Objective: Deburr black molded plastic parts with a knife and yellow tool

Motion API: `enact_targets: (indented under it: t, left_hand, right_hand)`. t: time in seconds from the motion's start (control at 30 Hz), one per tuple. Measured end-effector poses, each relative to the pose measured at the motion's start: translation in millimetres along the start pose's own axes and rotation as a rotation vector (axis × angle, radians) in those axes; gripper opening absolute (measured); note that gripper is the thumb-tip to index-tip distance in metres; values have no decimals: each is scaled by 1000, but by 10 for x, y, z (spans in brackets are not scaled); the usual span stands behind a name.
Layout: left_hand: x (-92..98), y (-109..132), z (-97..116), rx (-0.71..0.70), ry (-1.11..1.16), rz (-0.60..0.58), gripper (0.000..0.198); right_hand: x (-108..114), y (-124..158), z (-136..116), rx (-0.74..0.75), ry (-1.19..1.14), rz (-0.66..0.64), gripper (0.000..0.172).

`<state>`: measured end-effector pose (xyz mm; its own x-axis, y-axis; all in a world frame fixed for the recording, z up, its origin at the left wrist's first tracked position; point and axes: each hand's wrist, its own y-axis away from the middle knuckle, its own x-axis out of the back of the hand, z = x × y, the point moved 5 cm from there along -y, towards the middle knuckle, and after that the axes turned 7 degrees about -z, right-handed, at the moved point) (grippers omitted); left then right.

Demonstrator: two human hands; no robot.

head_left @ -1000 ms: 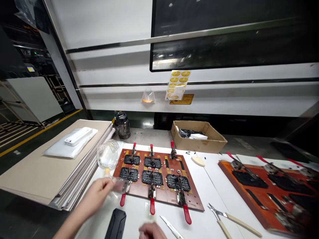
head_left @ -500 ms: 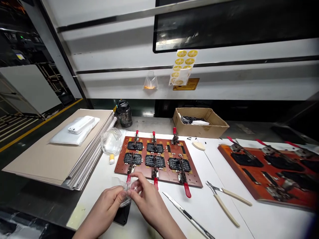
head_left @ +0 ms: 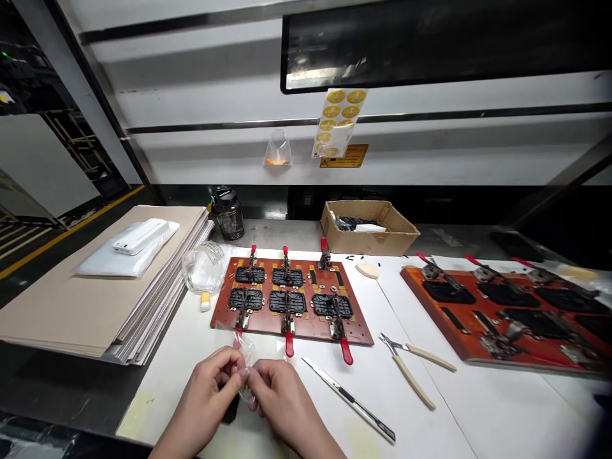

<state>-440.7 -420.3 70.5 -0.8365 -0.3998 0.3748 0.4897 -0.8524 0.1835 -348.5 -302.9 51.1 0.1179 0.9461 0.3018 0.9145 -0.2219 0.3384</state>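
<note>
My left hand [head_left: 208,392] and my right hand [head_left: 287,398] meet near the front edge of the table, fingertips pinched together on a piece of clear plastic film [head_left: 247,349]. Its upper end sticks up between the hands; the rest is hidden by my fingers. Partly covered by my left hand, a black plastic part [head_left: 231,411] lies on the white table top. Just beyond the hands is a reddish-brown fixture board [head_left: 313,333] with red-handled toggle clamps [head_left: 346,352] and several black plastic parts [head_left: 287,301] seated on it.
To the right lie a craft knife [head_left: 351,401] and cutting pliers [head_left: 406,360]. A second fixture board [head_left: 459,331] is farther right. Behind stand a cardboard box [head_left: 370,242] and a dark jar [head_left: 228,213]. Stacked cardboard sheets [head_left: 119,299] and a small yellow-capped bottle [head_left: 205,302] are left.
My right hand has turned and its fingers have closed in against my left at the plastic film. The whole view has shifted slightly, with the table's contents now farther left.
</note>
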Motion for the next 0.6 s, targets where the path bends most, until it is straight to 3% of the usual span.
enact_targets:
  t: [0.07,0.2,0.33,0.4,0.5,0.6]
  left_hand:
    - [45,82,-73,33,-100,39,21]
    - [89,352,-284,80,-375,2,13]
    - [347,630,-487,156,-544,74,9]
    - [556,714,-559,238,-588,138,8]
    - [797,720,-632,314,-540,218,10]
    - [806,580,-752,313,-347,187,13]
  right_hand:
    - [-6,52,74,-63,37,42,38]
    - [-57,136,-6,-47,438,206,12]
    - [-252,61,-293,166,444,20,9]
    - [-336,3,-409,233,473,-57,28]
    - [-494,-106,-387,104,701,-97,80]
    - [-665,-184,-263,-55,851,-82,97]
